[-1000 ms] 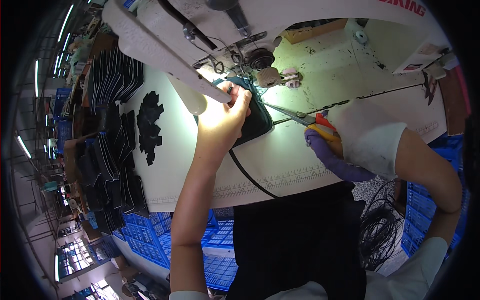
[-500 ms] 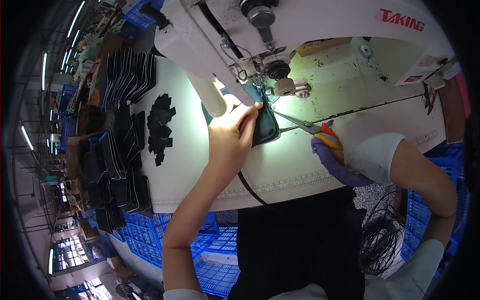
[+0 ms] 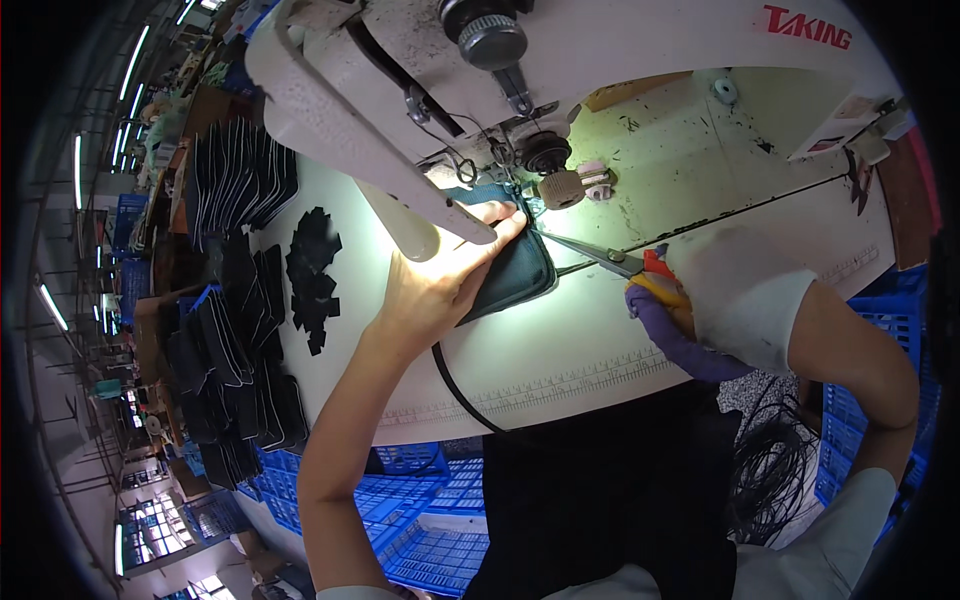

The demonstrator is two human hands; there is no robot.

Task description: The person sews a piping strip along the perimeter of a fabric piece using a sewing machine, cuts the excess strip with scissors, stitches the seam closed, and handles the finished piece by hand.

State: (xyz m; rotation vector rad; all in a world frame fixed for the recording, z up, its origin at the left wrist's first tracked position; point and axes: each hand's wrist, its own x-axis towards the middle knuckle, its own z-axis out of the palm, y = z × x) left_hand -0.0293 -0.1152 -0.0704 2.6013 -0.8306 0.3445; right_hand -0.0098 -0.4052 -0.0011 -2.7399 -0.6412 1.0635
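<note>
Under the head of a white sewing machine [image 3: 640, 45] lies a dark, padded fabric piece [image 3: 525, 272] with a corded edge. My left hand [image 3: 430, 290] is on it, finger and thumb closed together at its edge, just by the needle area; the lamp-lit fingers are partly behind a white machine lever [image 3: 380, 150]. My right hand [image 3: 745, 290], in a whitish glove, is closed round scissors [image 3: 618, 262] with orange-yellow handles, one wrapped in purple. Their blades point left, with the tip beside the fabric edge near the needle. A thin black cord [image 3: 458, 395] runs from under my left hand over the table edge.
Left of the machine lie small black fabric pieces [image 3: 313, 275] and stacks of dark panels with light edges [image 3: 240, 180]. Blue crates [image 3: 440, 545] stand below the table. Another tool [image 3: 857, 182] lies at the far right, and a coil of black cord [image 3: 775, 470] hangs below.
The view has shifted slightly. My left hand has moved a little left and its fingers lie flatter on the fabric, which shows more of its surface. The scissors stay at the fabric edge.
</note>
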